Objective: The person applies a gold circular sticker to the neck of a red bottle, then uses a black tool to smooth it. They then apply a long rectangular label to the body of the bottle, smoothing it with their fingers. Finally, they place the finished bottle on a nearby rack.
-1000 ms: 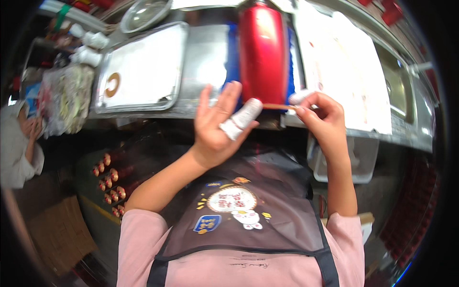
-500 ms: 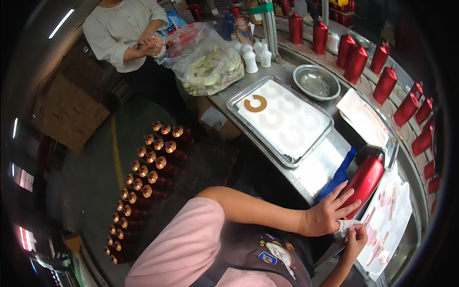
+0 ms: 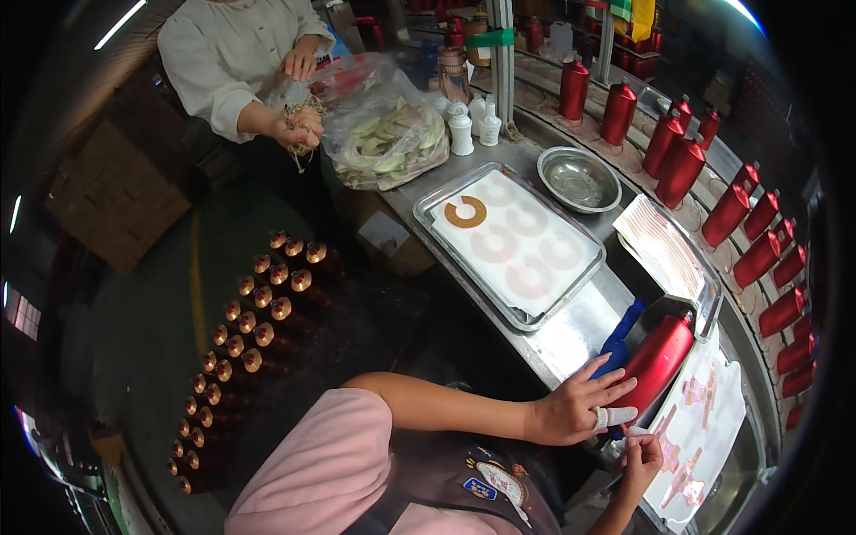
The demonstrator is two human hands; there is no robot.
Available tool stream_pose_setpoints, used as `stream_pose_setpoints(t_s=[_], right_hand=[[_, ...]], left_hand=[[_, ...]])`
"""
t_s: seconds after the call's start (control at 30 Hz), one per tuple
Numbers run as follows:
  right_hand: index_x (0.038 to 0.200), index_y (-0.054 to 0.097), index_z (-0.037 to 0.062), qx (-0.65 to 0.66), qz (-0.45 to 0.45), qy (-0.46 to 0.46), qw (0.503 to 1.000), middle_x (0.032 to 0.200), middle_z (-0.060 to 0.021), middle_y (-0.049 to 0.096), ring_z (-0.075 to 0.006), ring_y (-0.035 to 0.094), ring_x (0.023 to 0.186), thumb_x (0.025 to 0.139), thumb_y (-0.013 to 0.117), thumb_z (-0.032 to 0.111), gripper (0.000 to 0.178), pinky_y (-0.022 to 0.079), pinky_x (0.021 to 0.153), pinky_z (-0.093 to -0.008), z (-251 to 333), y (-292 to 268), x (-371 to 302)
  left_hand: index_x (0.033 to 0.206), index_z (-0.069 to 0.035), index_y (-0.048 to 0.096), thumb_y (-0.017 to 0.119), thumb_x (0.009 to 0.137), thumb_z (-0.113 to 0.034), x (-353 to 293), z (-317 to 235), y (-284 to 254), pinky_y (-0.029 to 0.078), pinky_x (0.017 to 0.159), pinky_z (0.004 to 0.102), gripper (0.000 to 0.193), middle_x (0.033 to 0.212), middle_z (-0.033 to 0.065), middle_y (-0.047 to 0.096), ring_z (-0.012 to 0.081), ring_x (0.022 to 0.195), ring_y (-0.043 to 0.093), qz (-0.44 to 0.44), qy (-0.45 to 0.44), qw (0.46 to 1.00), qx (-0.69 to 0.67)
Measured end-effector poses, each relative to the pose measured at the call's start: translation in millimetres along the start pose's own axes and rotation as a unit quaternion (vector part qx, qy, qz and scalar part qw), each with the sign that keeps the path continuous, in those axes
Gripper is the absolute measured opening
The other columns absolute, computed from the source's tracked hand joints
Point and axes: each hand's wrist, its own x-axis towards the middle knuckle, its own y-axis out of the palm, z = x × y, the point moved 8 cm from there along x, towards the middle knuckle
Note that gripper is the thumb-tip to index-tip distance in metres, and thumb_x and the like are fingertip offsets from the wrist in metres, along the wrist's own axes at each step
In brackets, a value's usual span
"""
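A glossy red bottle (image 3: 658,358) lies tilted at the right edge of the bench, its neck pointing away from me. My left hand (image 3: 571,408) rests against its lower side with fingers stretched out and apart. White wrapping (image 3: 615,416) covers one of those fingers. Close by, at the bottle's base, my right hand (image 3: 644,459) pinches a small thin white piece (image 3: 636,432), whose kind I cannot make out. Beside the bottle is a white sheet (image 3: 706,437) bearing pink-and-gold decals (image 3: 685,482). Blue cloth (image 3: 617,337) sits at the bottle's left.
A metal tray (image 3: 421,211) holds white paper with a gold C-shaped piece (image 3: 465,212). Behind it are a metal bowl (image 3: 580,178) and a bag of green pieces (image 3: 392,143). Several red bottles (image 3: 680,174) line the curved rack; more stand at floor left. A co-worker (image 3: 236,67) handles thin strands.
My view has shifted slightly. My left fingers have slid lower on the bottle, and my right hand keeps its pinch at the base. The co-worker's hands have moved apart.
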Motion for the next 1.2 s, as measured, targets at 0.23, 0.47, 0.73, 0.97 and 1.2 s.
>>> stream_pose_setpoints(t_s=[0.23,0.47,0.73,0.97,1.2], right_hand=[[0.12,0.064,-0.002,-0.055,-0.162,-0.152,0.974,0.112,-0.0069,0.069,0.0004,0.038,0.054,0.098,0.058,0.008,0.025,0.027,0.048,-0.0184,67.2,-18.9,-19.8],[0.145,0.046,0.0002,0.063,0.155,-0.158,0.973,0.134,-0.0162,0.058,-0.0156,0.062,0.105,0.085,0.059,0.0,0.061,0.051,0.079,-0.0257,159.7,152.1,-48.2],[0.155,0.039,0.0076,-0.042,0.336,-0.246,0.908,0.134,-0.0329,0.059,-0.0435,0.056,0.129,0.093,0.062,0.059,0.084,0.043,0.108,-0.0449,200.5,453.9,10.9],[0.139,0.051,-0.0083,0.107,0.548,-0.141,0.818,0.126,-0.018,0.063,-0.0183,0.06,0.114,0.104,0.05,0.054,0.071,0.048,0.1,-0.0305,170.9,550.5,-24.0],[0.132,0.059,-0.0051,0.132,0.425,-0.175,0.878,0.12,-0.0096,0.067,-0.0147,0.061,0.111,0.104,0.057,0.024,0.04,0.048,0.098,-0.0302,171.9,508.7,-59.8]], left_hand=[[0.133,0.0,0.063,0.069,0.095,-0.022,-53.6,71.1,-67.3,0.043,0.11,0.043,0.045,0.129,0.0181,0.067,0.0295,0.12,0.065,-0.177,-0.304,0.915,-0.199],[0.155,-0.01,0.032,0.049,0.099,-0.063,-182.2,115.8,-265.3,0.037,0.114,0.0588,0.08,0.156,0.019,0.04,0.0355,0.141,0.045,-0.621,-0.312,0.577,-0.43],[0.147,-0.012,0.041,0.045,0.095,-0.073,-153.8,96.7,-311.2,0.041,0.105,0.0565,0.081,0.137,0.0067,0.056,0.0251,0.127,0.054,-0.624,-0.195,0.626,-0.425],[0.14,-0.004,0.049,0.046,0.104,-0.054,-143.9,103.7,-308.7,0.042,0.106,0.0356,0.061,0.134,0.0084,0.056,0.0206,0.122,0.056,-0.656,-0.167,0.652,-0.343],[0.142,0.006,0.044,0.046,0.106,-0.036,-152.4,115.4,-311.2,0.043,0.108,0.0372,0.056,0.138,0.0134,0.053,0.0214,0.124,0.056,-0.627,-0.137,0.668,-0.377]])
